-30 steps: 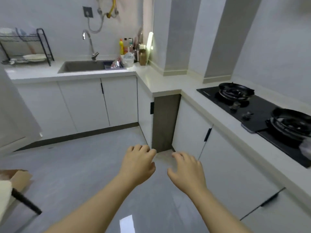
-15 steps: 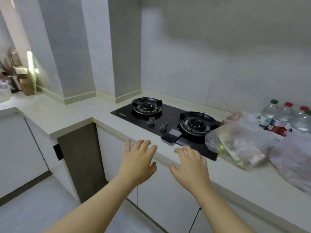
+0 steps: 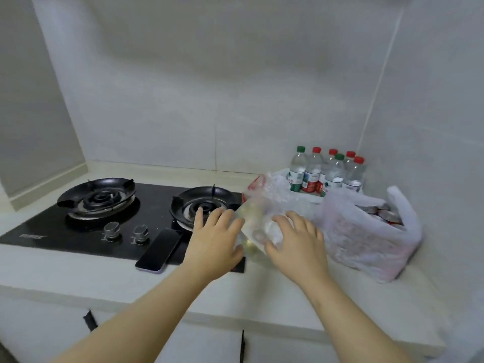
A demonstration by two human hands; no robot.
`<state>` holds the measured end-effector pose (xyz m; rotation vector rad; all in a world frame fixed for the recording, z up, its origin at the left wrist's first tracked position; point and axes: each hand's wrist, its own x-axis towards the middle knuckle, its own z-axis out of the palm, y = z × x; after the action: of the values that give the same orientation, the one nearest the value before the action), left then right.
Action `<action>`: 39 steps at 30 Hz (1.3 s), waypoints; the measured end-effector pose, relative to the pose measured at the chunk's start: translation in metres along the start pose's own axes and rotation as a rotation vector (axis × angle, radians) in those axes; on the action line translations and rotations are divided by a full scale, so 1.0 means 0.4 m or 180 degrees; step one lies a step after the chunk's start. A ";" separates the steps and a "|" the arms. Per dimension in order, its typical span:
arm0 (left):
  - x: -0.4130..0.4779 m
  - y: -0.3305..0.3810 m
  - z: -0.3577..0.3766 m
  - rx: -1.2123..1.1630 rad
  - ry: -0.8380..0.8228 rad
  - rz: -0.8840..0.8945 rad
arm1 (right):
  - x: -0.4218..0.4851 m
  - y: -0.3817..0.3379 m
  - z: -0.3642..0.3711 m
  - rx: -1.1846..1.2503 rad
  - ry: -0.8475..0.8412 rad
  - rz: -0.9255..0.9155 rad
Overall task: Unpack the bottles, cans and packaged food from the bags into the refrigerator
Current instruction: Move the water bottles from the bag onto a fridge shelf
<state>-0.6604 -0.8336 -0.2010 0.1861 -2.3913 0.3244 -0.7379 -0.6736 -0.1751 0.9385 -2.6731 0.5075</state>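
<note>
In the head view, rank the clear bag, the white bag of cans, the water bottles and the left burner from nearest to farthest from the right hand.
1. clear bag, directly at the fingertips of the right hand.
2. white bag of cans, just to the hand's right.
3. water bottles, further back, against the wall.
4. left burner, far to the left.

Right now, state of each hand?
Left hand: open, beside the clear bag, holding nothing.
Right hand: open, resting on the bag, not gripping it.
</note>
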 end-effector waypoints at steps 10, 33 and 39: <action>0.373 0.147 0.230 -0.0089 0.0016 0.0014 | 0.297 0.292 -0.035 -0.0088 0.0176 0.0099; 0.759 0.299 0.510 -0.0920 -0.0346 0.0112 | 0.626 0.623 0.007 -0.0127 0.0085 0.0712; 0.887 0.361 0.577 -0.1080 -0.0976 0.0250 | 0.712 0.697 0.017 0.0055 0.0205 0.0985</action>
<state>-1.1016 -0.7762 -0.1556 -0.0173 -2.7169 -0.0849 -1.1329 -0.6292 -0.1464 0.5024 -2.7706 0.6136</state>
